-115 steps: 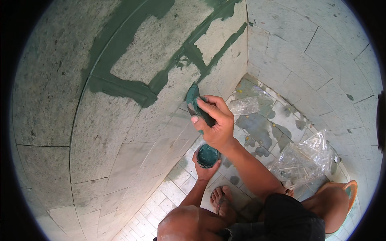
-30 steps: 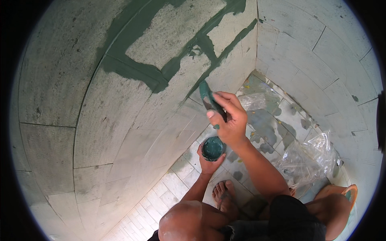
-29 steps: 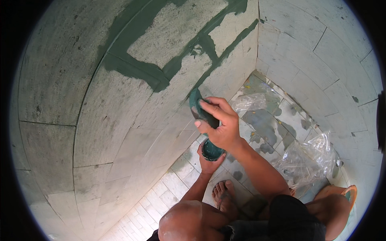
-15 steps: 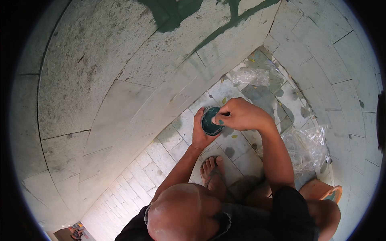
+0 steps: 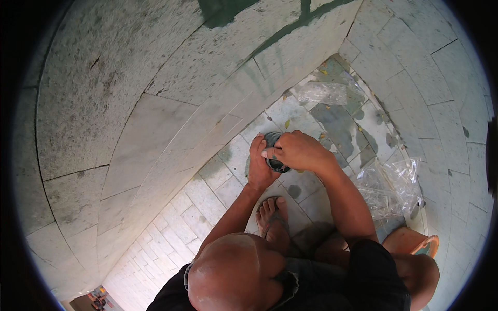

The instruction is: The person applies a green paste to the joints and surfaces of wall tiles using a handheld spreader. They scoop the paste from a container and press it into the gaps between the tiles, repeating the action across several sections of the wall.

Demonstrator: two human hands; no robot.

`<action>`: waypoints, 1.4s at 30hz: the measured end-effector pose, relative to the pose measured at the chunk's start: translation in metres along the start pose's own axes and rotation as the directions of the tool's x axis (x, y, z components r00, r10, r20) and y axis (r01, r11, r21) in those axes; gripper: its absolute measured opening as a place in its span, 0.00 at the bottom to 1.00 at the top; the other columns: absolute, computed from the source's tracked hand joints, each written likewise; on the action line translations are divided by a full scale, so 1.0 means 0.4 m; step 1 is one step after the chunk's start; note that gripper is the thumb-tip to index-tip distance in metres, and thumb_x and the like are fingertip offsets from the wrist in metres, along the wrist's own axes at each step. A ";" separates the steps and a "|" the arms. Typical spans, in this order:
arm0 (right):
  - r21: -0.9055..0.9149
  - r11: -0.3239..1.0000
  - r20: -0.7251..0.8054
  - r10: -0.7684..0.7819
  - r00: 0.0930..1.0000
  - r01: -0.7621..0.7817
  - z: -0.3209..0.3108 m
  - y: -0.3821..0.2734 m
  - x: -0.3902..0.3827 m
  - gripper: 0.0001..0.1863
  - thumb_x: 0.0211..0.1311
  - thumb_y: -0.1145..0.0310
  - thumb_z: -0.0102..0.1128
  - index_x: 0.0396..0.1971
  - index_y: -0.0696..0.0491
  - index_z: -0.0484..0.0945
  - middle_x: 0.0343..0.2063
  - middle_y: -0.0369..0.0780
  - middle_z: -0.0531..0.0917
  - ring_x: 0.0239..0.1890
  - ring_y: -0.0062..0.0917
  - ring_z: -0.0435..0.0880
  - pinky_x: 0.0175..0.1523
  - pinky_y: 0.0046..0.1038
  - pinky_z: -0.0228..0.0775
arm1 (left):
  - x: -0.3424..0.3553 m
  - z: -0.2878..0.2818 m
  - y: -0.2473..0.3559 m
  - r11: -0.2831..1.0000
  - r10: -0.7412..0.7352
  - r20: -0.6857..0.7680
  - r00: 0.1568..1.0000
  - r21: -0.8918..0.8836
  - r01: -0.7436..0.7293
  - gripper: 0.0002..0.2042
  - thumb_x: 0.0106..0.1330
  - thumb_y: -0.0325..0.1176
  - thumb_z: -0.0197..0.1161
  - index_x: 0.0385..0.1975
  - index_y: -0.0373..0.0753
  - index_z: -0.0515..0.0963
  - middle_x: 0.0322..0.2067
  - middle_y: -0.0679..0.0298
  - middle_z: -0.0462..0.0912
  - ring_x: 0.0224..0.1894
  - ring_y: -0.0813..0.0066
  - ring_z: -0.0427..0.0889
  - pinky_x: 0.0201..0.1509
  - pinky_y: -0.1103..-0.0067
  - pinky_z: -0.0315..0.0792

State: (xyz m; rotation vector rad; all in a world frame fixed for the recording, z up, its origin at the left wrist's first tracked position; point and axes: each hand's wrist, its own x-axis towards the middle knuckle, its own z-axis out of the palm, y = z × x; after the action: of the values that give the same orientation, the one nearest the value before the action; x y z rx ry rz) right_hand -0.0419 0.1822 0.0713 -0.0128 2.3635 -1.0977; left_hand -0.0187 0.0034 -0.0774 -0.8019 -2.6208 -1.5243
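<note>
My left hand (image 5: 261, 170) is wrapped round the left side of a small round pot (image 5: 278, 165) with dark green paint in it. Over the pot's mouth is my right hand (image 5: 305, 150), its fingers bent and closed together at the rim. Green paint marks the right hand near the thumb. Whatever those fingers grip, if anything, is hidden by the hand and the pot. Most of the paint surface is covered by the right hand. Above the tiled floor, the pot is held up between both hands, beyond my bare foot (image 5: 272, 217).
A stone-tiled wall (image 5: 155, 119) runs along the left, with green paint (image 5: 295, 27) on its upper part. Another tiled wall (image 5: 430, 78) stands at right. Clear plastic sheeting (image 5: 391, 189) and a plastic bag (image 5: 324, 93) lie on the floor. An orange bucket (image 5: 406, 241) is beside my right leg.
My right hand has moved slightly left and now covers more of the pot's mouth. The left hand keeps hold of the pot, which looks more tilted. The view has shifted a little.
</note>
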 end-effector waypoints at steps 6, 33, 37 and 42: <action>0.215 0.977 0.090 -0.012 0.996 -0.008 -0.045 0.051 0.020 0.34 0.63 0.40 0.54 0.21 0.62 0.79 0.13 0.45 0.75 0.18 0.29 0.73 0.29 0.31 0.68 | 0.022 -0.020 0.050 0.991 0.006 -0.040 0.999 0.137 0.000 0.50 0.46 0.33 0.79 0.64 0.35 0.47 0.55 0.52 0.65 0.57 0.64 0.70 0.64 0.69 0.63; -0.211 0.747 -0.959 -0.284 0.016 0.631 0.003 -0.148 0.122 0.32 0.41 0.74 0.72 0.53 0.60 0.75 0.51 0.52 0.73 0.50 0.44 0.72 0.50 0.39 0.72 | 0.062 -0.116 0.029 0.939 -0.317 0.286 0.904 -0.040 0.342 0.45 0.40 0.39 0.80 0.58 0.33 0.61 0.53 0.54 0.71 0.54 0.63 0.74 0.58 0.69 0.67; -0.221 0.792 -0.948 -0.312 0.066 0.569 0.023 -0.097 0.126 0.30 0.35 0.77 0.68 0.48 0.58 0.79 0.49 0.49 0.74 0.46 0.44 0.72 0.48 0.41 0.71 | 0.040 -0.086 0.005 0.924 -0.342 0.159 0.926 -0.125 0.362 0.42 0.39 0.40 0.80 0.56 0.34 0.65 0.53 0.53 0.72 0.53 0.64 0.75 0.56 0.69 0.68; -0.235 0.804 -0.946 -0.318 0.062 0.545 -0.006 -0.080 0.065 0.29 0.34 0.74 0.68 0.46 0.54 0.81 0.49 0.47 0.75 0.46 0.41 0.72 0.49 0.40 0.69 | 0.037 -0.077 0.005 0.948 -0.285 0.080 0.955 -0.123 0.293 0.40 0.39 0.40 0.80 0.53 0.33 0.67 0.51 0.53 0.73 0.53 0.65 0.75 0.55 0.69 0.69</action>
State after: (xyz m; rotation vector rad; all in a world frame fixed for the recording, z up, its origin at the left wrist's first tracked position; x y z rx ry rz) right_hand -0.0719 0.1568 0.0835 0.0463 3.5259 -2.1261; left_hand -0.0380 -0.0146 -0.0558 -0.4901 -2.8078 -1.7867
